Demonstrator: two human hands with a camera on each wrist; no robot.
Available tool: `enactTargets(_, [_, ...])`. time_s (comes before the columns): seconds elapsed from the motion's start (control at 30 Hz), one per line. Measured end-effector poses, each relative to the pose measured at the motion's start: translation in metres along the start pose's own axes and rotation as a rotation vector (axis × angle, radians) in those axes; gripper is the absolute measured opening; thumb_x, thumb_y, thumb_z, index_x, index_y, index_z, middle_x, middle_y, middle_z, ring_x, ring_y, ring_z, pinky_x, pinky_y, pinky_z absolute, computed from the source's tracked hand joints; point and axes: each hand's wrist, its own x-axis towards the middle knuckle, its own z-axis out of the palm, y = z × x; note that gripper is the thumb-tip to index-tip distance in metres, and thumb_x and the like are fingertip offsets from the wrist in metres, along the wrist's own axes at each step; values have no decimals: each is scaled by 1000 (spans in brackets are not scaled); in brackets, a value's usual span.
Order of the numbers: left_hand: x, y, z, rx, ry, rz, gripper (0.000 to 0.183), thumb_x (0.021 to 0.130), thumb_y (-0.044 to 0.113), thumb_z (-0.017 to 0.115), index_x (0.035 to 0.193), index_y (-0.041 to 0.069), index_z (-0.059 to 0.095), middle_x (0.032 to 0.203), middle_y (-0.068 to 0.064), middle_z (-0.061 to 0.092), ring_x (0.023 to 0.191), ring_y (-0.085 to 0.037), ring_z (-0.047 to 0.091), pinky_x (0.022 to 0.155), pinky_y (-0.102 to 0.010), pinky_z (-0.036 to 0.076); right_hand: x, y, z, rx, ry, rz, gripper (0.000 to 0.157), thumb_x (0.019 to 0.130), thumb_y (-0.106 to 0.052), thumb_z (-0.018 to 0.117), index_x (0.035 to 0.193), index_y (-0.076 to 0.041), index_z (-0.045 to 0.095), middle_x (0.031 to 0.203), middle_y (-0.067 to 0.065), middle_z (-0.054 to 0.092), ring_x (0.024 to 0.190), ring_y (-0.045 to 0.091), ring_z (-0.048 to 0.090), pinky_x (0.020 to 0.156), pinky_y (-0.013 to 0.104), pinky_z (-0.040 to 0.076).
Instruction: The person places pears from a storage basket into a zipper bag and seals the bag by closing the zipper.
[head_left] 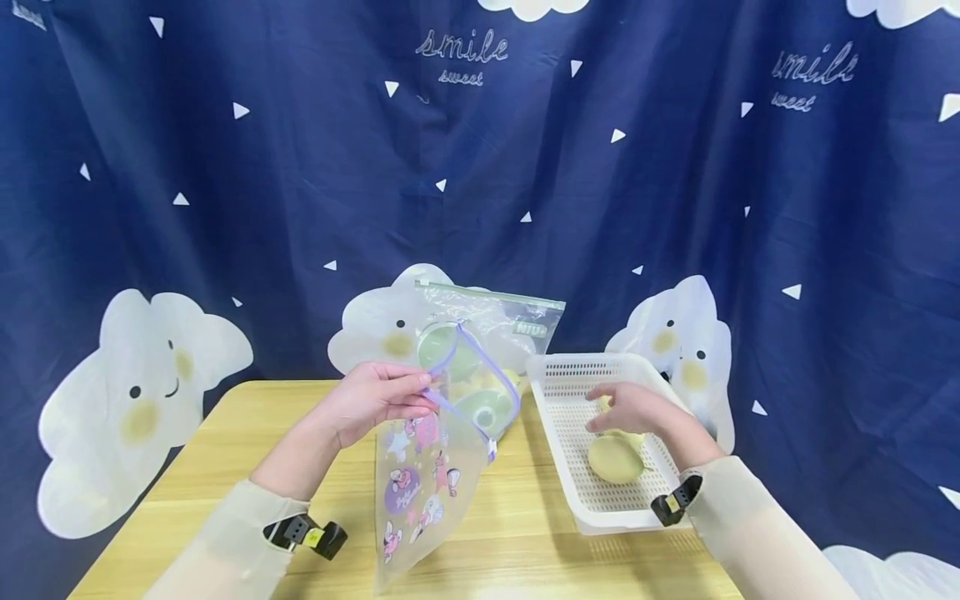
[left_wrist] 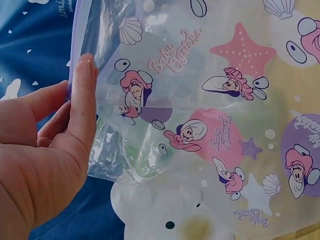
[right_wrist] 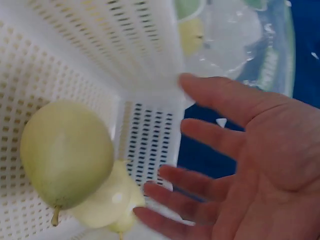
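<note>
My left hand [head_left: 378, 398] pinches the purple zip edge of a see-through zip bag [head_left: 427, 500] printed with pink and purple cartoon shells and stars. The bag hangs upright over the table, its mouth spread apart with a slider at the near corner. My right hand [head_left: 637, 407] hovers over a white slotted basket [head_left: 558, 446], fingers spread and holding nothing. Below it in the basket lie several yellow-green pears; the nearest pear [right_wrist: 67, 155] shows its stem in the right wrist view, and another pear [right_wrist: 112, 197] is partly hidden behind it.
Behind the printed bag stands a second clear zip bag [head_left: 517, 312] with a green zip and green round patches; something yellow [right_wrist: 191, 36] shows through or beside it. The wooden table [head_left: 300, 467] backs onto a blue curtain [head_left: 480, 167] with clouds.
</note>
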Motion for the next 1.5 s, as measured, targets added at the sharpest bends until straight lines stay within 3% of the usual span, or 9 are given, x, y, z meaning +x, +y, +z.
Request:
enactTargets(0.1, [0, -1, 0, -2, -4, -8, 41, 110, 8, 66, 140, -20, 61, 96, -4, 83, 90, -12, 82, 89, -29, 68, 2, 4, 4, -48, -108, 112, 64, 89, -25, 89, 146, -8, 67, 142, 24, 67, 101, 32, 69, 72, 48, 62])
enactTargets(0.2, [-1, -1, -1, -4, -11, -12, 43, 110, 8, 66, 141, -21, 59, 96, -4, 83, 90, -12, 82, 89, -29, 68, 3, 6, 7, -28, -188, 218, 63, 89, -22, 89, 147, -10, 66, 144, 24, 64, 114, 43, 69, 78, 62, 64])
enactTargets(0.33, [-1, -1, -1, -1, -12, -20, 42, 110, 8, 66, 140, -20, 60, 95, -4, 83, 89, -12, 82, 88, -29, 68, 2, 8, 12, 43, -245, 293, 62, 88, -16, 87, 146, -9, 66, 138, 28, 65, 107, 55, 69, 83, 70, 63])
enactTargets(0.57, [-1, -1, -2, -4, -15, -4, 41, 110, 7, 65, 140, -20, 61, 96, -4, 83, 89, -12, 82, 89, -30, 68, 5, 8, 15, 36, -260, 306, 55, 88, -5, 83, 141, -9, 71, 128, 33, 68, 83, 49, 77, 77, 55, 69])
enactTargets(0.9, [-2, -1, -3, -5, -20, -5, 41, 109, 8, 66, 139, -20, 61, 96, -4, 82, 89, -12, 81, 89, -29, 68, 6, 10, 15, -21, -314, 324, 53, 90, -3, 85, 139, -16, 69, 122, 24, 66, 80, 44, 79, 75, 50, 70])
enactTargets(1.03, [-3, -2, -3, -13, -18, -4, 40, 109, 7, 66, 139, -20, 61, 95, -4, 82, 88, -12, 81, 89, -29, 69, 4, 10, 15, -17, -344, 293, 59, 90, 2, 82, 145, -16, 69, 135, 25, 63, 84, 44, 79, 78, 52, 70])
enactTargets(1.23, [-3, -2, -1, -21, -27, -9, 41, 109, 7, 66, 140, -21, 60, 96, -4, 82, 90, -12, 81, 91, -31, 68, -2, 13, 11, 9, -316, 187, 61, 84, 8, 79, 141, -13, 71, 134, 20, 58, 82, 31, 75, 72, 46, 70])
enactTargets(1.37, [-3, -3, -2, -21, -18, -12, 42, 110, 7, 66, 139, -21, 60, 96, -4, 82, 89, -12, 81, 90, -30, 68, -5, 12, 2, 17, -250, 90, 62, 84, 7, 81, 143, -10, 68, 132, 25, 58, 83, 28, 72, 66, 44, 69])
enactTargets(1.5, [-4, -3, -2, -23, -14, -16, 43, 110, 8, 66, 140, -22, 59, 95, -4, 83, 88, -12, 81, 90, -30, 68, -7, 12, -5, 21, -113, -24, 64, 86, 2, 85, 146, -6, 65, 127, 30, 62, 78, 25, 67, 61, 38, 65])
